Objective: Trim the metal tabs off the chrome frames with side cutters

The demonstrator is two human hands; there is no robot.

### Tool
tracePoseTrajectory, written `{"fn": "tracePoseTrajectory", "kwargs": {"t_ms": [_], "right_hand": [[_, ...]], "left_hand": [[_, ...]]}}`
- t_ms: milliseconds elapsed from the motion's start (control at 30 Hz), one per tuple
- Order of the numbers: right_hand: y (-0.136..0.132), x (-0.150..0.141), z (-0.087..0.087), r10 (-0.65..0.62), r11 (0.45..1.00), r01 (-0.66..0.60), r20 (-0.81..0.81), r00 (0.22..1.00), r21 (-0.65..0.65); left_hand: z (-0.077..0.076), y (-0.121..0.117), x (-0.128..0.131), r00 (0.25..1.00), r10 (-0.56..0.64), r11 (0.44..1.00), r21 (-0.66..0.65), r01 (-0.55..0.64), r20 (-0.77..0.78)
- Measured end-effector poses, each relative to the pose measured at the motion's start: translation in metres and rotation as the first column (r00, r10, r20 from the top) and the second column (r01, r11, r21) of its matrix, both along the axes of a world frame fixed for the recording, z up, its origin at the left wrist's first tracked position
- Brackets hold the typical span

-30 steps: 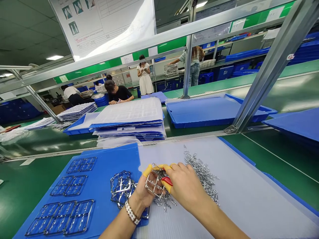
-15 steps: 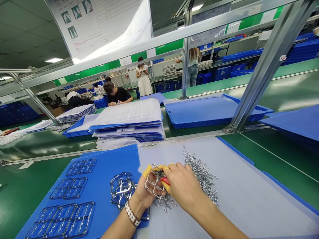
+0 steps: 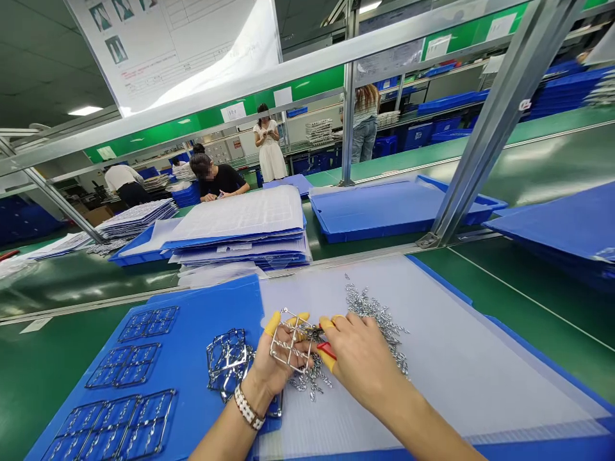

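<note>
My left hand [image 3: 268, 366], with yellow covers on its fingertips, grips a small square wire frame [image 3: 290, 346] with twisted links across it. The frame is tilted up towards me. Closed round red-handled pliers [image 3: 327, 349], my right hand [image 3: 359, 349] points their dark jaws left at the frame's right side; whether they grip a link is too small to tell. Below and right of the hands lies a loose heap of small twisted metal links [image 3: 377, 314]. A tangle of dark shiny wire frames [image 3: 227, 360] sits left of my left hand.
Wire frames with links [image 3: 115, 426] lie in rows on a blue sheet [image 3: 192, 314]. A translucent sheet [image 3: 461, 365] covers the right side. Behind stand stacked sheets [image 3: 245, 221], a blue tray [image 3: 379, 208] and a metal post [image 3: 485, 134]. Several people are further back.
The wire frame has turned to face me more squarely, and the plier jaws now show at its right side. My view has shifted slightly, so the scene sits a little further left and up.
</note>
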State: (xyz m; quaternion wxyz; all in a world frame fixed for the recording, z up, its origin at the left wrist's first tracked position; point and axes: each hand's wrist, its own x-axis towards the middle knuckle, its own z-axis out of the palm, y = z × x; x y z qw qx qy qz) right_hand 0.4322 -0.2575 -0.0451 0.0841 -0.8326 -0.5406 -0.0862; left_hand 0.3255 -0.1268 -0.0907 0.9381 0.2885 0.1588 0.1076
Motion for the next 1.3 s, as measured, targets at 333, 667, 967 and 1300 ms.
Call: {"fn": "tracePoseTrajectory", "kwargs": {"t_ms": [333,667,967,1300], "right_hand": [[0.008,-0.007,-0.001,-0.012,0.998,0.010,-0.025,1.000,-0.062],[0.008,-0.010,0.005,0.015,0.995,-0.012,0.022,1.000,-0.103],[-0.005,-0.018,0.000,0.006,0.999,-0.006,0.021,1.000,-0.041],[0.001,-0.026,-0.011,0.055,0.996,-0.055,0.004,0.998,-0.066]], "left_hand": [[-0.002,0.001,0.000,1.000,-0.003,1.000,-0.013,0.004,0.020],[0.004,-0.003,-0.001,0.999,0.020,1.000,0.007,-0.020,-0.026],[0.007,0.000,-0.001,0.999,0.035,0.999,0.011,-0.035,-0.002],[0.007,-0.002,0.000,0.998,0.057,0.998,-0.009,-0.057,-0.034]]}}
